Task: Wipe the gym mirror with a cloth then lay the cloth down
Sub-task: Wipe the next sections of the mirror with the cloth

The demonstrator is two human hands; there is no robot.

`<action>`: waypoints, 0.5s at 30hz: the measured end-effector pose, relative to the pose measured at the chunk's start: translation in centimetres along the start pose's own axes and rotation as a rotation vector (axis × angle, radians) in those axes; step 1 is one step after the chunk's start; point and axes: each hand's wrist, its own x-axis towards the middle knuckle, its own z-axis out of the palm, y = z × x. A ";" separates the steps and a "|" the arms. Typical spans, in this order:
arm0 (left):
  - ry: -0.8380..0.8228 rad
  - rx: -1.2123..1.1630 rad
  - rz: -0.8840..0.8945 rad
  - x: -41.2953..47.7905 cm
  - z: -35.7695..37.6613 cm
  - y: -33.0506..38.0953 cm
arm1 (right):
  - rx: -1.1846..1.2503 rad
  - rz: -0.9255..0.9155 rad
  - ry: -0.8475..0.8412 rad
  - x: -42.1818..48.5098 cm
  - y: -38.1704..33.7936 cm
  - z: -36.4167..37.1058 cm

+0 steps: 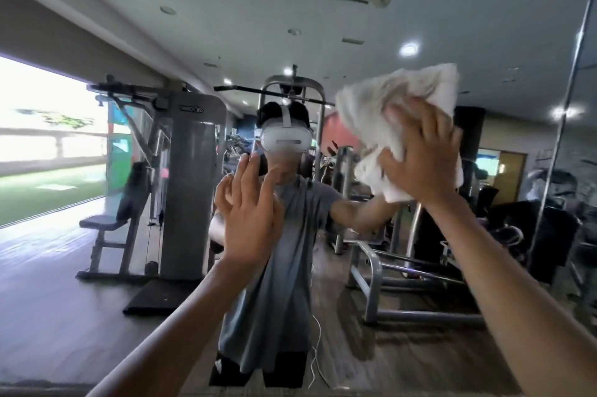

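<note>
At two o'clock a cloth [387,96] is being pressed to the mirror [484,41] by the flat, spread right hand [423,154], while at the cloth's eight o'clock the left hand [248,212] is being held open, empty.

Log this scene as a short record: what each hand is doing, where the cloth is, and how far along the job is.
left hand: raised at the gym mirror, fingers spread, holding nothing
right hand: presses white cloth against the gym mirror
white cloth: crumpled, high on the right
stage: wiping, cloth not yet laid down
</note>
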 end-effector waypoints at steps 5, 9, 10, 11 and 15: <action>-0.048 -0.007 0.005 -0.4 1.3 3.3 | -0.020 0.024 -0.026 -4.8 -4.5 1.0; -0.075 0.007 0.010 -0.4 1.4 3.4 | -0.093 -0.697 -0.180 -7.0 2.5 -0.4; -0.084 0.008 0.020 -0.2 1.3 3.4 | -0.111 -0.644 -0.181 -6.4 4.7 -0.6; -0.093 0.008 0.030 0.0 1.3 3.5 | -0.109 -0.464 -0.181 -5.7 6.6 -0.8; -0.115 0.014 0.084 0.4 2.0 5.2 | 0.009 0.494 -0.013 -2.7 7.8 -0.8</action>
